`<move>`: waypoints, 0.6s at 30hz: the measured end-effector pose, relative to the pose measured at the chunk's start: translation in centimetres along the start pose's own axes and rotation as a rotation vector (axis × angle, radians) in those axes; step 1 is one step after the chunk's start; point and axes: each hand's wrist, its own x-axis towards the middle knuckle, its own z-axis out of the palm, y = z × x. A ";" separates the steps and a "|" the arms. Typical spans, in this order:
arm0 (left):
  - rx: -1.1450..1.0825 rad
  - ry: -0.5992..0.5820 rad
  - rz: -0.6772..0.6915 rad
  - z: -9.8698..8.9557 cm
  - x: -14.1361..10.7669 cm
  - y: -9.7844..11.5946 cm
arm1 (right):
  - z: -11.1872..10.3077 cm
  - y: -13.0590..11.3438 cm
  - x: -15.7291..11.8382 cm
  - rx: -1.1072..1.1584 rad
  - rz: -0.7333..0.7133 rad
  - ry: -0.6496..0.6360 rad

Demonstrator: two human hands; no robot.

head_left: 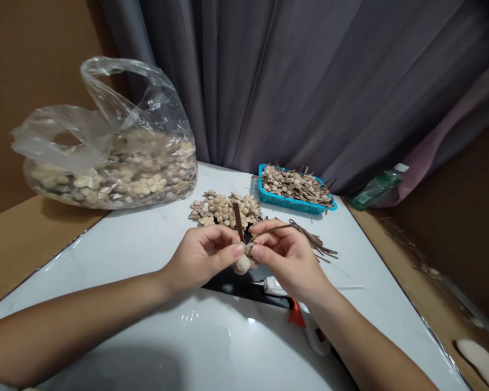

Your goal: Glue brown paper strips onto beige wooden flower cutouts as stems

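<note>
Between my two hands is a small beige padded flower [243, 264], its petals partly hidden by my fingers. My left hand [206, 252] pinches it from the left, and a dark brown ribbon strip [238, 220] stands up beside those fingertips. My right hand [287, 255] is closed on its right side, with a thin brown strip [269, 231] running between thumb and fingers. Under my right hand lies a white glue gun [275, 286] with an orange trigger [296, 314], on a black mat [228, 285]. Just beyond my hands is a pile of beige flowers [224, 209].
A clear plastic bag [118, 174] full of beige flowers stands at the back left. The blue basket [293, 203] behind the pile holds flowers with strips. Loose brown strips [315, 241] lie right of my hands. A green bottle [377, 187] lies tilted by the grey curtain [269, 81].
</note>
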 end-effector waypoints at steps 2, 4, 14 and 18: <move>0.031 -0.003 0.030 -0.1 -0.1 0.0 | 0.2 0.0 -0.2 0.027 -0.032 0.025; 0.050 0.006 0.056 -0.1 -0.3 0.0 | 0.4 -0.1 -0.4 0.056 -0.048 0.040; 0.008 0.042 0.045 0.4 -0.4 0.6 | 0.9 -0.2 -0.8 0.064 -0.038 0.053; -0.033 -0.016 -0.007 0.5 -0.3 0.2 | 0.9 -0.2 -0.7 0.052 -0.030 0.052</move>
